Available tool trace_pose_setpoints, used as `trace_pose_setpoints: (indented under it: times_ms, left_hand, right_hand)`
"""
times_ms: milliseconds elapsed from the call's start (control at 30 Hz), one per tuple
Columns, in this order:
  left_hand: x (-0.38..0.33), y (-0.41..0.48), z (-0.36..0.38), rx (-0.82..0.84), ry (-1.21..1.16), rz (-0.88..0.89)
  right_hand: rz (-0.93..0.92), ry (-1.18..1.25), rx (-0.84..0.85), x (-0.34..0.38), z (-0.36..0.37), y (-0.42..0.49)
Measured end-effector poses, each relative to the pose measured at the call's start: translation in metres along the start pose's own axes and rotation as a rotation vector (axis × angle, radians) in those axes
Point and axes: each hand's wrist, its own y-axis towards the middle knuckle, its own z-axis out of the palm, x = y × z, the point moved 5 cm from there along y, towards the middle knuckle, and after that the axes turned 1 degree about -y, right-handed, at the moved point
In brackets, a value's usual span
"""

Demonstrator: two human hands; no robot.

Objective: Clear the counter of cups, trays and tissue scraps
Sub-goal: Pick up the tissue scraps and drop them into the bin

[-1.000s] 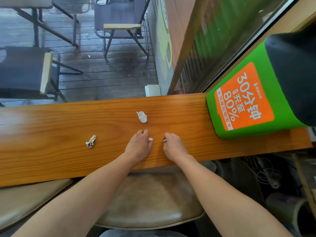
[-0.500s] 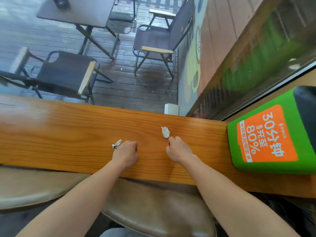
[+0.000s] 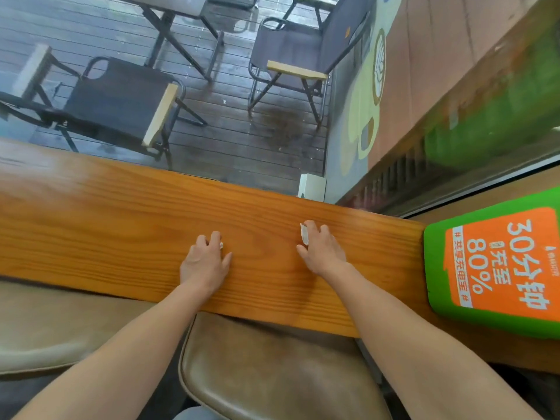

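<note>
On the long wooden counter [image 3: 121,225] both of my hands rest palm down. My left hand [image 3: 204,262] covers a small tissue scrap [image 3: 221,245]; only a white sliver of it shows by the index finger. My right hand [image 3: 321,251] pinches a crumpled white tissue scrap [image 3: 304,234] between thumb and fingers at the counter surface. No cups or trays are in sight.
A green box with an orange label [image 3: 497,262] stands on the counter's right end. Brown padded stools [image 3: 272,374] sit below the near edge. Beyond the window are folding chairs [image 3: 121,107] and a table on a wet deck.
My left hand slid left onto the small scrap and now covers it. My right hand reached forward and closed on the larger tissue scrap. The camera tilted up.
</note>
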Motion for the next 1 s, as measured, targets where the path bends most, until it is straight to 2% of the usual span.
trace_pose_setpoints:
  times_ms: [433,667,833,1000]
  left_hand:
    - [-0.004,0.010,0.009,0.015,-0.039,0.079]
    - [-0.013,0.004,0.009,0.050,-0.054,0.098]
    - [-0.027,-0.014,0.009,0.152,-0.107,0.168]
    - [-0.053,-0.046,0.003,0.247,-0.088,0.275]
  right_hand:
    - [0.009,0.039,-0.094,-0.004,0.019,0.009]
    - [0.083,0.100,-0.093,-0.009,0.022,-0.009]
    - [0.090,0.178,0.004,-0.022,0.022,-0.034]
    - [0.070,0.226,-0.016,-0.042,0.013,-0.077]
